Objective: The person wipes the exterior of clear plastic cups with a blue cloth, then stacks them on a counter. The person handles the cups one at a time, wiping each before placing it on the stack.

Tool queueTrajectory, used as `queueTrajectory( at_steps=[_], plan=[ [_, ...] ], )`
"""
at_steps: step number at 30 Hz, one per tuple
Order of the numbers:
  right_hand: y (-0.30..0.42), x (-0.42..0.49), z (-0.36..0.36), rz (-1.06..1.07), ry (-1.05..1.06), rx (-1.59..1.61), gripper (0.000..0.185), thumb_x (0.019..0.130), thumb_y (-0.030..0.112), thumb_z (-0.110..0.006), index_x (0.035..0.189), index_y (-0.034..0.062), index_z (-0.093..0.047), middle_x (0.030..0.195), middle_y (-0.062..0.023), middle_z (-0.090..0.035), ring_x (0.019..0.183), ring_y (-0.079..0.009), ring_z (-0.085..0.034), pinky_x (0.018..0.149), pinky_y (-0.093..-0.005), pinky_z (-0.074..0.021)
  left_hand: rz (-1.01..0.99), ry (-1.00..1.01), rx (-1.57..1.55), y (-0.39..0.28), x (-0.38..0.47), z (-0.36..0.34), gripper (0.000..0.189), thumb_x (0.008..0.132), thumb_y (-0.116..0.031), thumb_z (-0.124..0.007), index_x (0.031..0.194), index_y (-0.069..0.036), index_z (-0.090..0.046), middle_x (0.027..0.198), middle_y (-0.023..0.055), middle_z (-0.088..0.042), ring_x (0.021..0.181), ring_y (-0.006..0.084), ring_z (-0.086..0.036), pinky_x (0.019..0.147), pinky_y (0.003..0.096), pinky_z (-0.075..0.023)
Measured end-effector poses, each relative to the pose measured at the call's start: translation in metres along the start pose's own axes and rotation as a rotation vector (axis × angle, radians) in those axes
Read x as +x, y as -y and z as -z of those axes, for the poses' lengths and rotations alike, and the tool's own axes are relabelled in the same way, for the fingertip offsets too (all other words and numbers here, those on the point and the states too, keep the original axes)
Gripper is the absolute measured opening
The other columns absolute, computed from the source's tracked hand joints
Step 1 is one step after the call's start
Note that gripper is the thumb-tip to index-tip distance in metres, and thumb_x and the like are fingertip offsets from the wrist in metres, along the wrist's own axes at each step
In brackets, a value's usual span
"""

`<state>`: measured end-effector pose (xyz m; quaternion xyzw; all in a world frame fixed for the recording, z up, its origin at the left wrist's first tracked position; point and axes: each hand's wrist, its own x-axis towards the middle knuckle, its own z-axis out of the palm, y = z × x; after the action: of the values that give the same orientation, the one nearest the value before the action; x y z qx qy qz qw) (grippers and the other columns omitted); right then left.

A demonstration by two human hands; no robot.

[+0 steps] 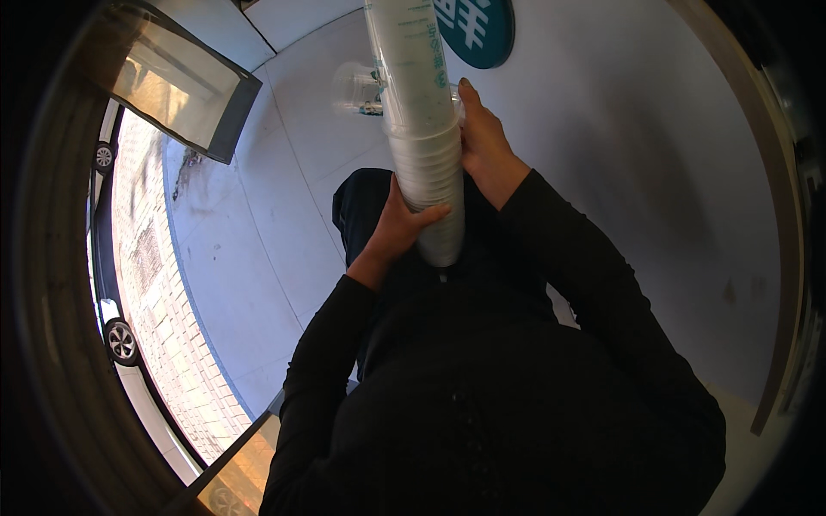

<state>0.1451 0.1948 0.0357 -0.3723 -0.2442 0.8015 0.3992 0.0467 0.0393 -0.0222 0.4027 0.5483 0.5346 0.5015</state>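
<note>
A long stack of nested translucent plastic cups (429, 168) stands out in front of my body, its narrow end toward my lap. Below a ribbed run of rims, my left hand (403, 222) wraps the stack with the thumb across it. My right hand (484, 132) grips the stack's right side higher up, thumb raised; its other fingers are hidden behind. Smooth and pale, the upper part bears teal printing and runs out of the picture at the top. Behind it a clear plastic cup (356, 90) lies sideways, partly covered; I cannot tell what holds it.
A round teal sign (477, 29) with white writing is at the top. Pale floor tiles (258, 213) lie to the left, and a dark-framed glass panel (177, 77) juts in at upper left. Beyond are brick paving (155, 258) and parked cars (122, 342). A pale wall (658, 193) rises at right.
</note>
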Motion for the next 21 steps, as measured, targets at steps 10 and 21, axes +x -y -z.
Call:
queueTrajectory(
  at_steps=[10, 21],
  plan=[
    [0.025, -0.008, -0.061, 0.03, 0.15, -0.062, 0.041, 0.102, 0.033, -0.061, 0.114, -0.0057, -0.058, 0.1, -0.015, -0.067, 0.085, -0.0217, -0.068, 0.077, -0.036, -0.0574, -0.032, -0.108, -0.213, -0.027, 0.001, 0.001, 0.091, 0.079, -0.02, -0.085, 0.146, -0.001, -0.026, 0.135, 0.0164, -0.051, 0.125, 0.0269, -0.053, 0.104, 0.0431, -0.0488],
    [-0.017, 0.005, -0.048, -0.002, 0.03, -0.178, 0.058, 0.098, 0.04, -0.066, 0.125, -0.0093, -0.051, 0.11, -0.0182, -0.063, 0.095, -0.0228, -0.066, 0.081, -0.0353, -0.0558, -0.076, -0.192, -0.155, 0.004, -0.018, 0.001, 0.085, 0.079, -0.019, -0.083, 0.145, -0.004, -0.031, 0.133, 0.0148, -0.053, 0.123, 0.0261, -0.055, 0.102, 0.0423, -0.0493]
  ],
)
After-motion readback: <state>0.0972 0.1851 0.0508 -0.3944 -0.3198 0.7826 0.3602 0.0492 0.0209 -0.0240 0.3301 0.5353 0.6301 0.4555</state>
